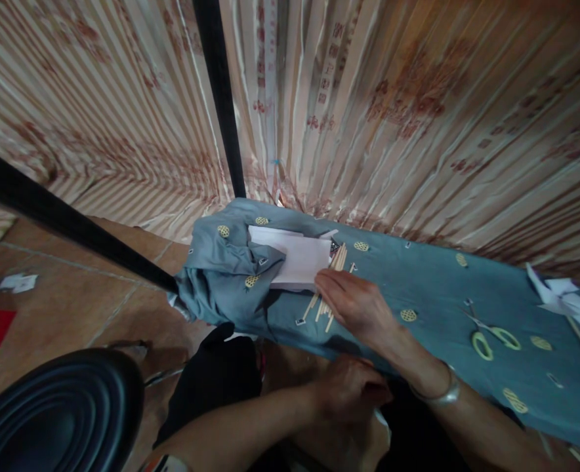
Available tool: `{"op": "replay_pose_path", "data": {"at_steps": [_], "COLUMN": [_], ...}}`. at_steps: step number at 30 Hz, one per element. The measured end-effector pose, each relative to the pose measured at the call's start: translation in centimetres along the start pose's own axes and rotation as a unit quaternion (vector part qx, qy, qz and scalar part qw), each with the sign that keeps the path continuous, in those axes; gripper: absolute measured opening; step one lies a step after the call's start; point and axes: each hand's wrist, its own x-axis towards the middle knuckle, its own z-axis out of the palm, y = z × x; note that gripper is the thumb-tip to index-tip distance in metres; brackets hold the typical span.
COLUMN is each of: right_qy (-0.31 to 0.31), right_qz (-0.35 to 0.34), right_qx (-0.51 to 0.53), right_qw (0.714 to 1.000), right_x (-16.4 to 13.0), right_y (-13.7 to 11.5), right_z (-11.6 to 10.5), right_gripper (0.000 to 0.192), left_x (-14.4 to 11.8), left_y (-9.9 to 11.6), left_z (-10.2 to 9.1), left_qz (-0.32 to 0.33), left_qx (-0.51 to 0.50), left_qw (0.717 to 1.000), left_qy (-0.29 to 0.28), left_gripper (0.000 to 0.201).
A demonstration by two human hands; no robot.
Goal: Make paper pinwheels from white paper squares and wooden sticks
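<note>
My right hand (352,298), with a silver bracelet at its wrist, reaches over the cloth, its fingers pinched together on a bundle of thin wooden sticks (340,257). The sticks fan out on both sides of the fingertips. Right beside them lies white paper (302,255), partly covered on its left by a fold of cloth. A small dark shiny thing (334,245) shows behind the sticks, too small to name. Over my lap, my left hand (349,390) is closed with curled fingers, and what it may hold is hidden.
The grey-blue patterned cloth (432,288) covers a long, narrow surface. Green-handled scissors (491,331) lie to the right, before a white paper pinwheel (565,298) on a stick. Black poles (218,85) and a striped curtain (369,118) stand behind. A dark round stool (58,410) is lower left.
</note>
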Motion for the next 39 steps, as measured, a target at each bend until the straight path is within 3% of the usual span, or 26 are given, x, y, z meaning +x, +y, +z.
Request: {"op": "replay_pose_path", "data": {"at_steps": [3, 6, 10, 14, 18, 22, 27, 32, 36, 39], "right_qy": [0.099, 0.132, 0.142, 0.090, 0.059, 0.071, 0.105, 0.121, 0.125, 0.134], "right_qz": [0.046, 0.125, 0.205, 0.216, 0.194, 0.245, 0.339, 0.416, 0.440, 0.440], "right_qx": [0.001, -0.041, -0.111, -0.083, -0.017, 0.081, 0.209, 0.278, 0.275, 0.252], "right_qw": [0.994, 0.982, 0.962, 0.969, 0.979, 0.963, 0.911, 0.857, 0.846, 0.851], "right_x": [-4.9, -10.7, -17.9, -21.5, -21.6, -21.0, -20.6, -19.6, -19.3, -19.3], "right_y": [1.8, 3.2, 3.1, 1.1, -0.4, 0.3, 4.5, 9.2, 11.2, 11.4], "right_z": [-1.7, -3.7, -5.1, -3.9, -2.2, -2.2, -1.9, 1.3, 4.3, 5.5], "right_gripper": [0.024, 0.022, 0.026, 0.024, 0.029, 0.025, 0.022, 0.018, 0.016, 0.017], "left_x": [0.6, 1.3, 2.2, 3.1, 4.2, 5.6, 7.5, 8.4, 8.2, 7.4], "left_y": [0.3, 0.9, 1.2, 1.0, 0.8, 0.6, -0.1, -0.6, 0.0, 0.1], "left_z": [-0.8, -2.0, -3.2, -3.5, -2.8, -2.4, -2.8, -3.2, -3.0, -2.1], "left_qz": [-0.073, -0.125, -0.097, 0.005, 0.092, 0.084, 0.038, -0.016, 0.052, 0.131], "left_qx": [-0.059, -0.112, -0.076, 0.090, 0.249, 0.303, 0.294, 0.272, 0.317, 0.364], "left_qw": [0.993, 0.978, 0.984, 0.985, 0.961, 0.949, 0.954, 0.957, 0.939, 0.919], "left_qy": [0.076, 0.123, 0.132, 0.148, 0.078, 0.016, 0.046, 0.096, 0.123, 0.075], "left_gripper": [0.016, 0.021, 0.019, 0.023, 0.055, 0.034, 0.029, 0.043, 0.048, 0.038]}}
